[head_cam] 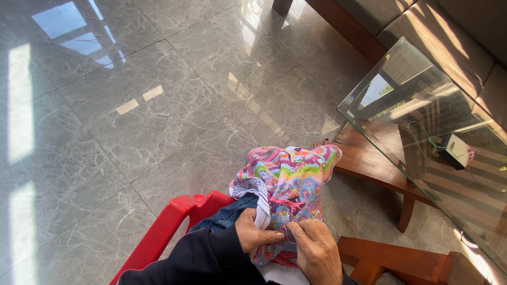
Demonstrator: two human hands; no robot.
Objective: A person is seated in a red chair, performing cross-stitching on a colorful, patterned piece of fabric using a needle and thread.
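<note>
A colourful cross-stitch cloth in pink, green, yellow and blue lies draped over my knee in blue jeans. My left hand grips the cloth's white left edge from beside and beneath. My right hand pinches a spot near the cloth's lower middle, fingertips close to the left thumb. Any needle between the fingers is too small to make out. A dark sleeve covers my left arm.
I sit on a red plastic chair over a glossy grey marble floor. A glass-topped wooden table stands at right, with a small dark box and green thread on it. A wooden armrest is lower right, a sofa behind.
</note>
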